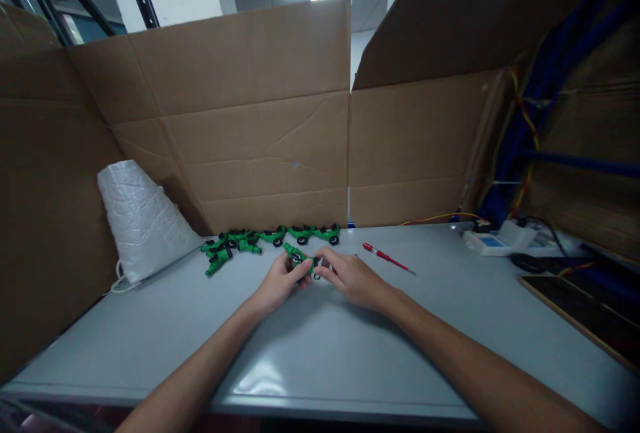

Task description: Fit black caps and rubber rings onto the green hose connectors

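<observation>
From the head camera, both hands meet over the glossy pale grey table (pixel 320 366), and here between them is the small green plastic toy vehicle with black parts (pixel 297 257), lifted just above the surface! The left hand (pixel 278 283) grips its body, thumb on top. The right hand (pixel 354 276) comes in narrow, thumb and fingers pinched at the toy's right end, covering the detail there. Just behind stand three green toy vehicles with black wheels (pixel 302 235) in a row; to their left, a loose cluster of green and black plastic toys (pixel 219 261). Off to the right of the hands lies a slim red screwdriver with a metal tip (pixel 385 256), untouched. Far left, a crinkled white plastic sack (pixel 145 219) leans by the brown cardboard wall (pixel 260 133).
</observation>
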